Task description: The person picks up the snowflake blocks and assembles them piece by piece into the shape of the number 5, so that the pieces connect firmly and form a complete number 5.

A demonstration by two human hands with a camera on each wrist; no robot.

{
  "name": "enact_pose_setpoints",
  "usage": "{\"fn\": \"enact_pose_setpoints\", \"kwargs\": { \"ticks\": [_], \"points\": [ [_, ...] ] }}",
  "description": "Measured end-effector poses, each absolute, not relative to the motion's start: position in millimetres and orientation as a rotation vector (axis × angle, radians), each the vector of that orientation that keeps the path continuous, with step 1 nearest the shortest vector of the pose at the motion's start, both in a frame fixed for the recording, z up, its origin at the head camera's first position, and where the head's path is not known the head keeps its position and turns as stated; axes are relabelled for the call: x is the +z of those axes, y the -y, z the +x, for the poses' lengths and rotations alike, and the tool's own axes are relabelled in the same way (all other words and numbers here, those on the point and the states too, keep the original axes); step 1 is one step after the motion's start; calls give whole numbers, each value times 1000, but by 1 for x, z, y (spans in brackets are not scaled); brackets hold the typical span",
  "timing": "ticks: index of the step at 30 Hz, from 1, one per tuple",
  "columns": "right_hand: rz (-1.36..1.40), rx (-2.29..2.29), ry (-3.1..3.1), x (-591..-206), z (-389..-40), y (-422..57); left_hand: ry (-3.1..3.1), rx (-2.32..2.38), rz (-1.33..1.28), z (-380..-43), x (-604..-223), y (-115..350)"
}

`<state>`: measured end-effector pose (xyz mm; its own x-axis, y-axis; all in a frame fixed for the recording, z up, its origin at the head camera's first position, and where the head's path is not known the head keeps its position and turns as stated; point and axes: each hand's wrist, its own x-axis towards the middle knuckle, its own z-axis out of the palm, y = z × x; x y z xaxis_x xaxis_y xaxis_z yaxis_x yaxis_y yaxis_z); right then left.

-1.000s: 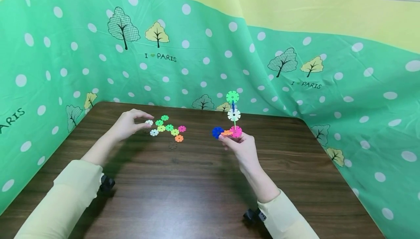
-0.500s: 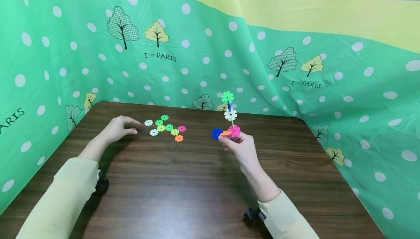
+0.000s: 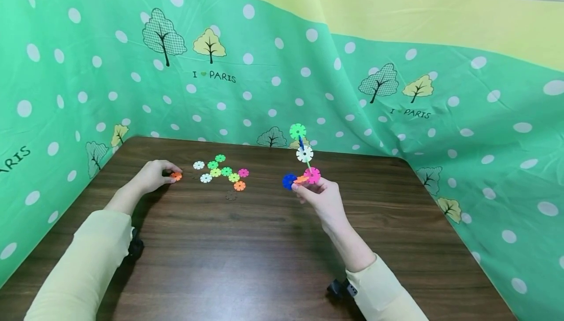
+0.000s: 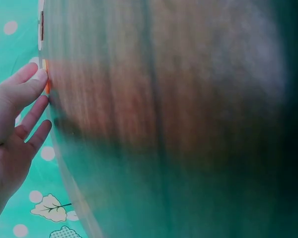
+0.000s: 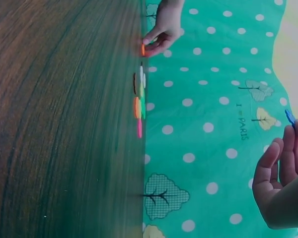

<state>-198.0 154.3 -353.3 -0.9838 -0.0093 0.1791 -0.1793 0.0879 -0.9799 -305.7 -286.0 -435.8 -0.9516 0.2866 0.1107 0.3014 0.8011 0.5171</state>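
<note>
Left of the loose discs (image 3: 226, 171), the left hand (image 3: 152, 177) pinched an orange disc (image 3: 176, 176); right of them, the right hand (image 3: 323, 199) gripped the disc chain (image 3: 304, 154) low down. Leaning, it could have come apart under its own weight.

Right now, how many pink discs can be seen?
2: one pink disc on the table, another in the assembly the right hand holds. More may be hidden.

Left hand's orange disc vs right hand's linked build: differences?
The orange disc is one piece; the linked build joins several. The orange disc is single-colored; the linked build multicolored. The orange disc is near the tabletop; the linked build higher. Both include orange and are held.
</note>
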Motion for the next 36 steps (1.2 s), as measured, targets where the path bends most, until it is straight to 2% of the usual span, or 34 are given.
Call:
{"fn": "enact_pose_setpoints", "kwargs": {
  "ticks": [18,36],
  "points": [
    [221,2008,2256,-353,-196,-155,2918,-966,-439,-308,-426,273],
    [222,2003,2258,-350,-195,-155,2640,-1075,-537,-293,-374,215]
  ]
}}
